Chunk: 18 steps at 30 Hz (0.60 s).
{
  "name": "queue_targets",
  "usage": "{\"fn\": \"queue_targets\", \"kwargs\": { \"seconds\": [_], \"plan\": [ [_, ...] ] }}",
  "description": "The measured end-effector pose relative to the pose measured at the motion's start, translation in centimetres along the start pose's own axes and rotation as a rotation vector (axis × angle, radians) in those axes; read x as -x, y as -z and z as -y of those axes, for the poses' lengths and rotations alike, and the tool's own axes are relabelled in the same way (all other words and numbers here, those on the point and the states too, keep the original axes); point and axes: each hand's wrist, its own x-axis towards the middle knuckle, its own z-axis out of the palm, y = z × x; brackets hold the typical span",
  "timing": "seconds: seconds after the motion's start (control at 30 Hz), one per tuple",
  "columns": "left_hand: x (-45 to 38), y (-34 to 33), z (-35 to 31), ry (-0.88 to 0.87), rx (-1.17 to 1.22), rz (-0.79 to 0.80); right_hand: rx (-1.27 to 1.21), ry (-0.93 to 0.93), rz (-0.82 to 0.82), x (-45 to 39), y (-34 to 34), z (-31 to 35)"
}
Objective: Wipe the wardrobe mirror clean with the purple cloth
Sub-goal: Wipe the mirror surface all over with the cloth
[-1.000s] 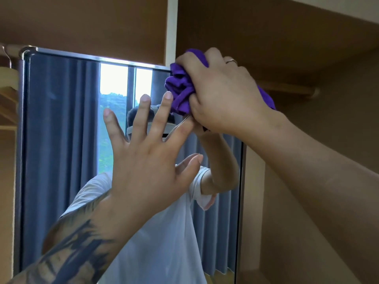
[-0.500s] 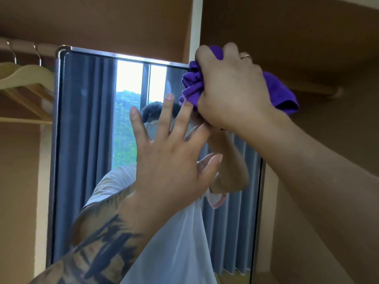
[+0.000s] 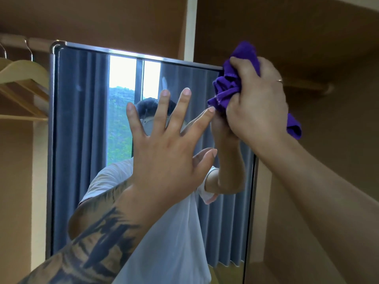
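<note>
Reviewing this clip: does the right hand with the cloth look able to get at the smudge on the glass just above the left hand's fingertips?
Probably yes. The right hand holds the purple cloth at the mirror's top right corner, level with the smudge; only bare glass lies between, above the left hand.

Cloth [image 3: 227, 89] at mirror [image 3: 82, 140] top right corner, left hand [image 3: 164, 152] before glass, hangers [image 3: 22, 76] left of mirror
</note>
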Motion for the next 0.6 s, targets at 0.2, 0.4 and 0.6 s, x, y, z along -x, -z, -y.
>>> {"fn": "queue_targets", "kwargs": {
  "seconds": [0.2, 0.4, 0.6],
  "plan": [
    [0.1, 0.0, -0.2, -0.004, 0.044, -0.023, 0.005, 0.189, 0.123, -0.3, 0.4, 3.4],
    [0.3, 1.5, 0.5, 0.014, 0.071, 0.046, -0.015, 0.169, 0.087, -0.4, 1.3, 1.4],
    [1.3, 4.8, 4.3, 0.127, 0.198, -0.125, -0.003, 0.139, -0.067, 0.8, -0.2, 1.7]
  ]
}}
